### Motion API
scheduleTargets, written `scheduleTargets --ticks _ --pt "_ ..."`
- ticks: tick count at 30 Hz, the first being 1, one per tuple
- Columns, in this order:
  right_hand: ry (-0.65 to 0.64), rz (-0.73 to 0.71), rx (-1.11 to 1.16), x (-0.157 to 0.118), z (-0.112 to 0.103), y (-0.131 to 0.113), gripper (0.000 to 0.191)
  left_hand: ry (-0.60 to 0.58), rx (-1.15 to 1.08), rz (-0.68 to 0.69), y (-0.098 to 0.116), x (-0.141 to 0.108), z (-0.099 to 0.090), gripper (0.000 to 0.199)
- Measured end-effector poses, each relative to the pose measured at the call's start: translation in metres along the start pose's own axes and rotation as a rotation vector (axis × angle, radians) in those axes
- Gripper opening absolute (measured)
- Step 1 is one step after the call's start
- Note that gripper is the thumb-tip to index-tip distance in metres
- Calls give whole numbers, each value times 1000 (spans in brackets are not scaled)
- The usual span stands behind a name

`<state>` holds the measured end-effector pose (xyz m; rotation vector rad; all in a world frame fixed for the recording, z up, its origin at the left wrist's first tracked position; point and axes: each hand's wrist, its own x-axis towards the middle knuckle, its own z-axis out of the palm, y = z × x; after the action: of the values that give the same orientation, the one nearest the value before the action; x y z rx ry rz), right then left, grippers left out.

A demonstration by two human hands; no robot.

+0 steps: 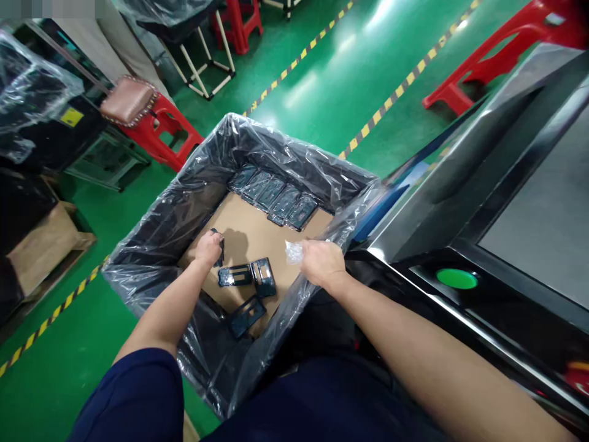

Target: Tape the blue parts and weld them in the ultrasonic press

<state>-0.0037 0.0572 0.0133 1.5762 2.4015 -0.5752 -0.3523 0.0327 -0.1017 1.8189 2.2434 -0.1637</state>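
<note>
A large bin (184, 202) lined with clear plastic stands in front of me, with brown cardboard (248, 227) inside. My left hand (208, 248) is closed on a dark part (221, 253) over the cardboard's left side. At the bin's right edge, my right hand (319, 261) grips crumpled clear plastic (293, 252). Between and below my hands lie a flat black frame (234, 275), a second frame (264, 277) touching it, and a third (247, 316) nearer me. Several black parts in clear wrap (276, 195) form a row along the far wall.
A black machine with a green button (457, 279) borders the bin on the right. Behind are a red stool with a brown cushion (129, 101) and another red stool (497, 55). Yellow-black tape (386, 104) marks the green floor.
</note>
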Motion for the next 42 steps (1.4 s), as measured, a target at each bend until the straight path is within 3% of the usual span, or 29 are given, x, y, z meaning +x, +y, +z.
scheduleTargets --ticks 5,9,14,35,40,42 --pt "1 -5 -4 0 2 1 23 190 -100 11 -1 -31 -25 20" --pt "9 2 -3 0 3 1 23 362 -180 16 15 -52 -32 23" --pt "13 2 -14 -1 3 1 23 471 -267 65 38 -68 -38 19" --pt "11 7 -4 -1 3 0 26 602 -330 143 57 -113 -85 18" --pt "-3 16 15 -3 -2 -1 26 498 -328 260 67 -122 -97 17" --pt "-8 19 17 -3 -2 -2 27 537 -353 232 72 -127 -101 17"
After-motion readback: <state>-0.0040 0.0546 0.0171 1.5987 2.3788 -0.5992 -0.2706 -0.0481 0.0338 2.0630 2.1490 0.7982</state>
